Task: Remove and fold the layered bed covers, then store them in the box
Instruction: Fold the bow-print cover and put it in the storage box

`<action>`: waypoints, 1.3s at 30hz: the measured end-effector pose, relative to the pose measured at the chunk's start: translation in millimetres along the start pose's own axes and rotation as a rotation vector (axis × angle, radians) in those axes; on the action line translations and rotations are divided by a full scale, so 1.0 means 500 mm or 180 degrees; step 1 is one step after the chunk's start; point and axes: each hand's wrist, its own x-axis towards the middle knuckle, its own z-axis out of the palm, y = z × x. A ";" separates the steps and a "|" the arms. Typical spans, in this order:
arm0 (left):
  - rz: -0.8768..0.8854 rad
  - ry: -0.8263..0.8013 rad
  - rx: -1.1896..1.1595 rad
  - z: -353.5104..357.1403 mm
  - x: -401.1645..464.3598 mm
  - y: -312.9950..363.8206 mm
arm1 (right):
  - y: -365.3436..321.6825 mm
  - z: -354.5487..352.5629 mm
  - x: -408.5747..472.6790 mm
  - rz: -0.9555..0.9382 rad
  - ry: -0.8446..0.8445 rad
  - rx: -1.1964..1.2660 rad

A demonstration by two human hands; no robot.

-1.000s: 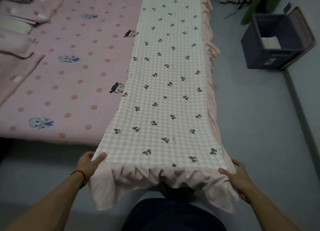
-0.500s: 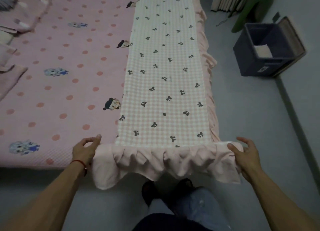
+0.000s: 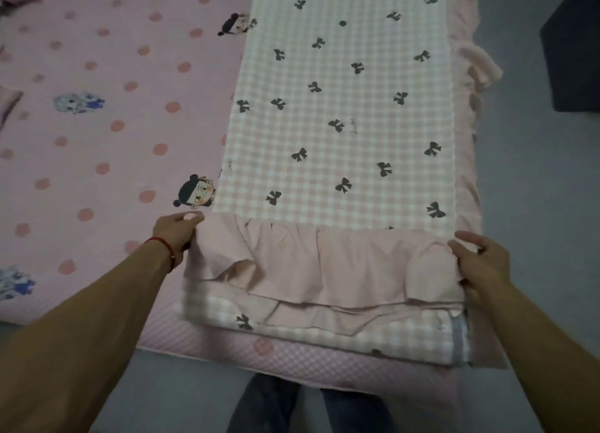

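Left hand (image 3: 177,229) pinching the near left corner of the ruffled end, thumb on top; right hand (image 3: 480,260) gripping the near right corner, fingers curled over the fabric edge. Gingham bed cover (image 3: 341,114), checked with dark bows and already narrowed to a long strip, lying along the right side of the bed, its pink ruffle (image 3: 324,260) turned forward onto the strip to begin a lengthwise fold. Near fold blurred, lower layers showing beneath it at the mattress edge. Polka-dot quilted cover (image 3: 97,124) beneath, spread over the rest of the bed. Dark storage box (image 3: 574,59) on the grey floor (image 3: 535,189) to the right, only partly in view, well apart from the fold.

Likely faults: uneven advance of the two corners, giving a skewed fold; side frill hanging off the right edge, dragging the strip toward the floor; bunched ruffle trapped inside, leaving a bulky bundle, harder to fit in the box; lower cover snagged along with the upper one.
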 end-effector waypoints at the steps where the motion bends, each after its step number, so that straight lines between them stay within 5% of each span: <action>1: 0.0052 0.0073 0.0194 0.013 0.024 -0.019 | 0.020 0.008 0.010 0.0013 0.0044 -0.0044; 10: 0.1206 0.0472 0.1097 0.097 0.058 -0.103 | 0.053 0.045 0.003 -0.0882 0.0757 -0.0869; 14: 0.0931 0.0846 0.1287 0.082 0.010 -0.139 | 0.023 0.072 -0.078 -0.1888 0.1478 -0.1846; 17: 0.1074 0.0684 0.1890 0.077 0.004 -0.183 | 0.060 0.101 -0.110 -0.2451 0.0373 -0.3501; 20: 0.1221 0.0509 0.1743 0.090 0.023 -0.197 | 0.121 0.123 -0.074 -0.2052 -0.0426 -0.3991; 23: 0.1284 0.0655 0.1377 0.072 0.018 -0.210 | 0.115 0.125 -0.062 -0.1972 -0.0338 -0.4024; 28: 0.0831 0.0782 0.2022 -0.005 -0.045 -0.310 | 0.149 0.112 -0.164 -0.2457 -0.0383 -0.4236; 35: 0.1469 0.0807 0.1928 -0.005 -0.037 -0.270 | 0.202 0.130 -0.144 -0.2104 -0.0677 -0.4401; 39: 0.0981 0.0539 0.2246 0.009 -0.047 -0.305 | 0.202 0.129 -0.139 -0.2098 -0.0715 -0.4383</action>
